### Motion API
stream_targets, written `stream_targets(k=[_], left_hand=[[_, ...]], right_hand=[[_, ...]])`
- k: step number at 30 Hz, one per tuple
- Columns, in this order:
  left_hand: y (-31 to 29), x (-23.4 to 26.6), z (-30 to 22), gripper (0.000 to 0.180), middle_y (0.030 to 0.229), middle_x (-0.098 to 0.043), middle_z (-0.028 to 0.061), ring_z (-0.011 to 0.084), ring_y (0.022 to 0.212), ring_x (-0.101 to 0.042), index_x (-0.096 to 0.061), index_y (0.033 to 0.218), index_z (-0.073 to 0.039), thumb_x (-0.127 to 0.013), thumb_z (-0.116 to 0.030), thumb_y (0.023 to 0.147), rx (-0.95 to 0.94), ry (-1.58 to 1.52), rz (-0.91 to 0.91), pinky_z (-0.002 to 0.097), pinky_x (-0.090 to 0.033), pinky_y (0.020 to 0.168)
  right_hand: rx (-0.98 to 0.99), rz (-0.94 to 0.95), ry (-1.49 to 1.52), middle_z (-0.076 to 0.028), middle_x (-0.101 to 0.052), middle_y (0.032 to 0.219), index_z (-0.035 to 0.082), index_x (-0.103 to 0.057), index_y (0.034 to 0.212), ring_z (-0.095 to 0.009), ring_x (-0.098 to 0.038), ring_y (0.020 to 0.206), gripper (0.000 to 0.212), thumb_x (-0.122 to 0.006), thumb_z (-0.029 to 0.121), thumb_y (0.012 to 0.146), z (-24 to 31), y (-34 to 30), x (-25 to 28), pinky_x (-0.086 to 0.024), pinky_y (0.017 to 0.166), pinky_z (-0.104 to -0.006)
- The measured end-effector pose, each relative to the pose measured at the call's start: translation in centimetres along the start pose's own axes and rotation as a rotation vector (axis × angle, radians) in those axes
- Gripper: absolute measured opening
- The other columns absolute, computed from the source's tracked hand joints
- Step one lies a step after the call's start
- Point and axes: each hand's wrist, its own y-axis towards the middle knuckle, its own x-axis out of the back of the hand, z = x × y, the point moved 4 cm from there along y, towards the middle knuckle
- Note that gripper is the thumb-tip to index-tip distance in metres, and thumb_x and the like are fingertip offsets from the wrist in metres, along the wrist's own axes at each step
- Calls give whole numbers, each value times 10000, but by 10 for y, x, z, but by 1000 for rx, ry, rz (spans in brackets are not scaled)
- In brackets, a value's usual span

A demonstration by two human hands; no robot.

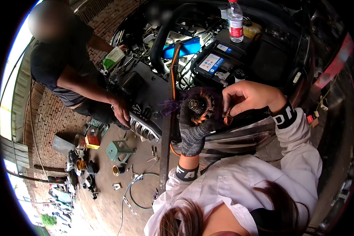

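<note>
The round wound part [200,110] sits in the left hand [194,126], and the right hand [246,96] touches it from the right. Behind both hands lies the battery [216,63], with a bottle [235,21] further behind. Another person's hand [122,112] rests on the engine, left of the left hand.

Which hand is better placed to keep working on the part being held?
Right, probably. The bare right hand pinches at the round copper-wound metal part, while the grey knit-gloved left hand is wrapped around it, busy supporting it.

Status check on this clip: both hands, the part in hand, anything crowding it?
Left hand, gloved, gripping round motor part with copper windings. Right hand, bare, pinching at its edge. Another person's hand rests on engine beside it, apart.
</note>
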Motion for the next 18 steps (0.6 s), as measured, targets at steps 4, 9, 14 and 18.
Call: stream_targets(k=[4, 9, 14, 18], left_hand=[[6, 8, 6, 866, 1276, -568, 108, 228, 1169, -568, -455, 1345, -32, -921, -236, 644, -63, 0, 90, 375, -488, 981], [11, -1, 9, 766, 1339, -536, 136, 228, 1184, -563, -433, 1382, -19, -834, -203, 756, 119, -393, 9, 359, -485, 985], [5, -8, -1, 930, 1365, -508, 135, 257, 1237, -528, -447, 1361, -32, -924, -300, 608, -220, 120, 149, 412, -444, 1040], [10, -8, 0, 857, 1332, -511, 123, 265, 1240, -501, -492, 1300, -53, -922, -274, 592, -312, 276, 177, 417, -400, 1058]], right_hand=[[217, -42, 665, -104, -644, 1031, 10, -544, 1031, -184, -641, 953, 204, -686, 55, 892, -35, -4, -7, -519, 840, -299], [429, -233, 1134, -122, -583, 1200, 16, -541, 1129, -181, -591, 1046, 205, -613, 39, 939, -38, -5, -29, -500, 851, -262], [507, -487, 1345, -194, -627, 1136, -25, -578, 1163, -251, -619, 1066, 193, -519, 31, 988, -31, -1, -36, -530, 825, -262], [533, -654, 1321, -176, -599, 1153, -47, -571, 1163, -215, -568, 1009, 203, -514, 58, 1000, -24, 1, -40, -511, 805, -248]])
